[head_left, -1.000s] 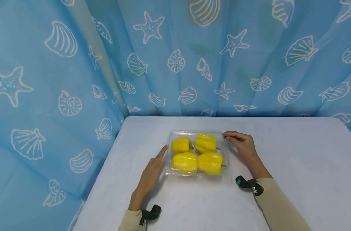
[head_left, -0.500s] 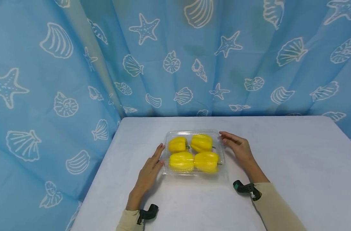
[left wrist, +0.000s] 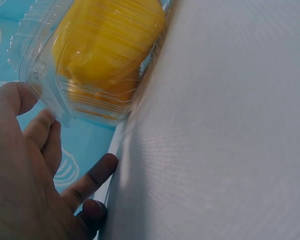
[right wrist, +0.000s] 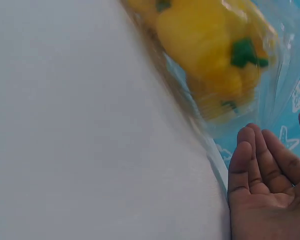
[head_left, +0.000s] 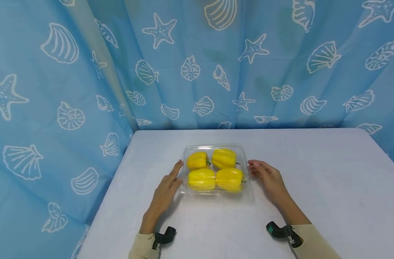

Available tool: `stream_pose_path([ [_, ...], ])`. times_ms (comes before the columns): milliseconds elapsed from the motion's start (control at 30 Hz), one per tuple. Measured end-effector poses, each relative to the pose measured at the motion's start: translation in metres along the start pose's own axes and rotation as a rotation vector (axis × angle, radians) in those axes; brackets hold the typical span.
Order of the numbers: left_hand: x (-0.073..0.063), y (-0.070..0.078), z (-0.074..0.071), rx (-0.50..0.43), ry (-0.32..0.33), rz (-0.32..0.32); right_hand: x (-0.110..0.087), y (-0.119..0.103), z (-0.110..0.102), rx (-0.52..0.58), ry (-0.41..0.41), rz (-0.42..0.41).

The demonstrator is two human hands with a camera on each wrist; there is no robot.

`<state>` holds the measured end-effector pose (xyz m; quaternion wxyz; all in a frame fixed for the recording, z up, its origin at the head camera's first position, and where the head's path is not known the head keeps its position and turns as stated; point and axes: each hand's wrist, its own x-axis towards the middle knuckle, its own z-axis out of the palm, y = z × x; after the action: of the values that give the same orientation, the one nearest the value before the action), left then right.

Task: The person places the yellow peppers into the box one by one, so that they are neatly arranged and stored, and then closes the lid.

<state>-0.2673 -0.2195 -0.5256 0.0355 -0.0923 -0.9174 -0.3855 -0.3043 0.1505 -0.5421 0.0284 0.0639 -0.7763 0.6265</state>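
Observation:
A clear plastic clamshell box (head_left: 213,146) lies on the table in the head view, its lid down over several yellow bell peppers (head_left: 201,179). At its left side is my left hand (head_left: 164,192). In the left wrist view the thumb and a finger of the left hand (left wrist: 25,165) touch the box's corner rim (left wrist: 50,95), while the other fingers spread loosely. My right hand (head_left: 271,180) lies just off the box's right side. The right wrist view shows this hand (right wrist: 267,195) with fingers relaxed, near the box wall (right wrist: 272,107); green stems (right wrist: 245,52) show through the plastic.
A white cloth (head_left: 313,172) covers the table. Blue curtains (head_left: 184,46) with shell and starfish prints hang behind it and on the left. Black wrist cameras (head_left: 166,235) are strapped on both wrists.
My right hand has come off the box's upper right corner and moved down beside its right side. More fingers of my left hand have spread out along the left edge. The lid remains down.

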Motion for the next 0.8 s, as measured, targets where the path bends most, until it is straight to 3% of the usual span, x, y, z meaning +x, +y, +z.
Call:
stream_pose_path([
  [200, 0.001, 0.0, -0.001, -0.007, 0.001, 0.008, -0.027, -0.003, -0.001, -0.042, -0.031, 0.021],
  [400, 0.0, 0.0, 0.0, -0.008, 0.008, 0.01, -0.049, -0.006, -0.004, 0.042, -0.065, 0.035],
  [800, -0.001, -0.001, 0.001, -0.006, 0.02, 0.035, -0.059, -0.012, -0.004, 0.147, -0.14, 0.072],
])
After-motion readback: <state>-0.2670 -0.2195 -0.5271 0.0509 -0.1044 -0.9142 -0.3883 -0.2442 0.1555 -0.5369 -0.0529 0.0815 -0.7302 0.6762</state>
